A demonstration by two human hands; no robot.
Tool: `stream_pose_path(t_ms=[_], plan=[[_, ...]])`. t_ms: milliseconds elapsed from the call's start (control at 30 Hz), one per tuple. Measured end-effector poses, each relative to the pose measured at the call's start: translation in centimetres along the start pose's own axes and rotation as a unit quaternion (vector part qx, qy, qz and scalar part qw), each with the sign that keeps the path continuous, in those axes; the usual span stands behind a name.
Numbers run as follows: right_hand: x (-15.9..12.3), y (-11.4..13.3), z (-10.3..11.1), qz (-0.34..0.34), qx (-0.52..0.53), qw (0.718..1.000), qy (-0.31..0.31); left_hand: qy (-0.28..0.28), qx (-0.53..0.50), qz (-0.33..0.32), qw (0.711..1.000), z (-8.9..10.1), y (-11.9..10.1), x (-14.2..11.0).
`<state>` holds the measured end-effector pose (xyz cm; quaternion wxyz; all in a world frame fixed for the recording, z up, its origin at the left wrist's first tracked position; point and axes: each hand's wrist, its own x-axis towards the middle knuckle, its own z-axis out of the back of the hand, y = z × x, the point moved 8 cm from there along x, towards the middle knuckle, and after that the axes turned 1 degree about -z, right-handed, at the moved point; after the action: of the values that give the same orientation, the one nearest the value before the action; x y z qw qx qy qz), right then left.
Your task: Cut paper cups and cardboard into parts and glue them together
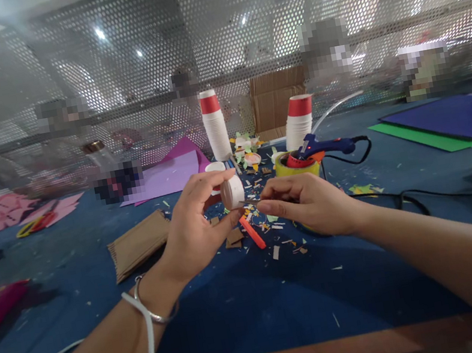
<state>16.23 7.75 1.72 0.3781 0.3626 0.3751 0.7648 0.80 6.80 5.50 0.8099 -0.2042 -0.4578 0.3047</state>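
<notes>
My left hand (196, 226) is closed round a short white round piece (234, 192), like the bottom of a paper cup, held on its side above the table. My right hand (302, 201) pinches a thin, narrow piece (248, 202) whose tip meets the lower edge of the white piece; its kind is too small to make out. Below the hands lies an orange stick-like tool (253, 233) among paper scraps (276, 252). A blue glue gun (326, 145) rests on a yellow roll (295, 165), partly behind my right hand.
Two stacks of paper cups (216, 131) (299, 119) stand at the back, before a perforated metal screen (127, 55). Folded cardboard (138, 242) and purple paper (167, 175) lie left; coloured sheets (440, 119) lie right. A black cord (408, 198) crosses the right side. Scissors (37, 224) lie far left.
</notes>
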Motion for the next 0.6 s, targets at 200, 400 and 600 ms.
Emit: stream_pose_path(t_ms=[200,400,600], plan=[[-0.07,0.29,-0.14,0.003,0.017,1.0,0.013,-0.004,0.004,-0.008,1.0,0.05,-0.33,-0.04],[-0.02,0.29,-0.21,0.003,0.006,1.0,0.017,0.0,0.039,-0.028,0.999,0.1,-0.38,-0.05],[0.32,-0.21,0.05,-0.022,0.001,1.0,0.019,-0.003,0.05,-0.023,0.998,0.2,0.47,-0.12]])
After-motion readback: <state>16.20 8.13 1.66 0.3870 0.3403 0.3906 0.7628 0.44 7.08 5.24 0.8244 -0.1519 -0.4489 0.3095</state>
